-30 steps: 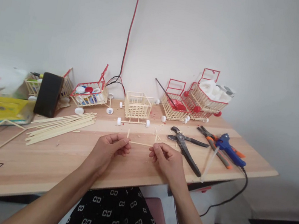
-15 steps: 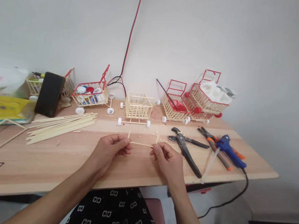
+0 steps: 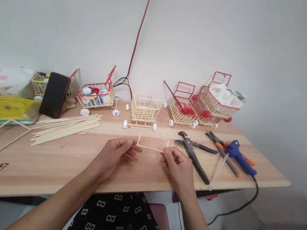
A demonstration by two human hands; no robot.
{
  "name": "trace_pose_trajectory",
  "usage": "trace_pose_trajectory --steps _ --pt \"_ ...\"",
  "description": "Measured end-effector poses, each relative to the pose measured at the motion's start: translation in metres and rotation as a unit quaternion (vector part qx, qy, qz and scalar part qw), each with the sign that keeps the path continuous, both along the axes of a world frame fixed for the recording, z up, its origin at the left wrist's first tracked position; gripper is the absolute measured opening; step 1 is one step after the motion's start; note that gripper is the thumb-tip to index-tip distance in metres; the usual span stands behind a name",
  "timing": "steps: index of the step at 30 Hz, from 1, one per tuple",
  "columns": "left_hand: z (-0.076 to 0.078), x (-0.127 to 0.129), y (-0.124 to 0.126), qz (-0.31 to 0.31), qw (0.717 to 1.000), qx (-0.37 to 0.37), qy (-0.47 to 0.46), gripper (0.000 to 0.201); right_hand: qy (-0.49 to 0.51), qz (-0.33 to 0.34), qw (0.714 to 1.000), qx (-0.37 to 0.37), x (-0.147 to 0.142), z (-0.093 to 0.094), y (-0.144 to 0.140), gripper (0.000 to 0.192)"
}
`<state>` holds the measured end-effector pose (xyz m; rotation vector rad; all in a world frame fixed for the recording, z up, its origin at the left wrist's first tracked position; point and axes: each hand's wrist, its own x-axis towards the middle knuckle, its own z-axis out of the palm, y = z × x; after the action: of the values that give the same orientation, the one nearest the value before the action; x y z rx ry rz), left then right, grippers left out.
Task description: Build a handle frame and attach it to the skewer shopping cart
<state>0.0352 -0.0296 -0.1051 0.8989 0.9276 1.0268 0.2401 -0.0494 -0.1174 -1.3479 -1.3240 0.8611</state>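
A left hand (image 3: 119,155) and a right hand (image 3: 178,166) each pinch an end of a thin, pale stick frame (image 3: 151,147) (a crossbar with short uprights) just above a light wooden table (image 3: 46,160), with loose sticks (image 3: 66,126) to the left, pliers (image 3: 192,153) to the right and a white wall behind.

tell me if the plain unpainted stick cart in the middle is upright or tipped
Upright: the plain unpainted stick cart stands on its white wheels on the wooden table, open top up.
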Motion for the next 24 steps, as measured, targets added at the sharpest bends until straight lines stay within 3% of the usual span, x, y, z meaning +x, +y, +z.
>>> trace_pose_trajectory --steps 12,24 --pt "-0.001 -0.0046 0.0049 -0.031 0.999 -0.012 0.014 0.028 0.01 0.014 1.0 -0.011 0.0013 -0.0092 0.0031 0.037" --pt "-0.0043 0.0002 0.0013 0.016 0.995 0.057 0.086 0.021 -0.036 0.003 0.999 0.017 -0.0023 -0.0051 -0.0012 0.033"
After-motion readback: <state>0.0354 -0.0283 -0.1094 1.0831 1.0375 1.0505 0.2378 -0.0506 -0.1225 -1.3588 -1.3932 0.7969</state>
